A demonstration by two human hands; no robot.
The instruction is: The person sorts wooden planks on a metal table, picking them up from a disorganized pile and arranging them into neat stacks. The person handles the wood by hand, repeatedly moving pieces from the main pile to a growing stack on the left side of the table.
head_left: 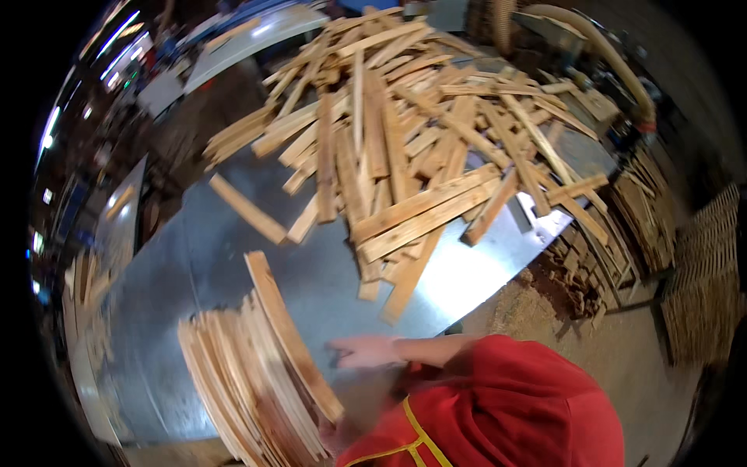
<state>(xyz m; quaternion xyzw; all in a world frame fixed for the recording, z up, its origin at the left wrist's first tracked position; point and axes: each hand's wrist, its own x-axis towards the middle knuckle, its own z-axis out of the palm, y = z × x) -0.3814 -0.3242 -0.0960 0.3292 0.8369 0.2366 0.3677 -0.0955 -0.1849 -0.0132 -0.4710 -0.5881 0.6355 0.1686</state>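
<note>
A wooden slat [292, 335] leans along the right side of a row of slats [233, 373] standing on edge, close together, on the metal table [156, 296]. At the slat's near end is my left hand [332, 437], closed on it. The hand is mostly hidden by the wood and my red garment. My right hand [366, 352] reaches over the tabletop to the right of that slat, holding nothing. Its fingers point left and look apart, though motion blurs them. Beyond my hands lies a large jumbled pile of slats [389, 140].
One loose slat [247, 208] lies left of the pile. A stack of thin wood [704, 280] and scattered offcuts [576, 272] are on the floor at the right. A ribbed hose [615, 58] curves at the back right, and another table [253, 39] stands at the back left.
</note>
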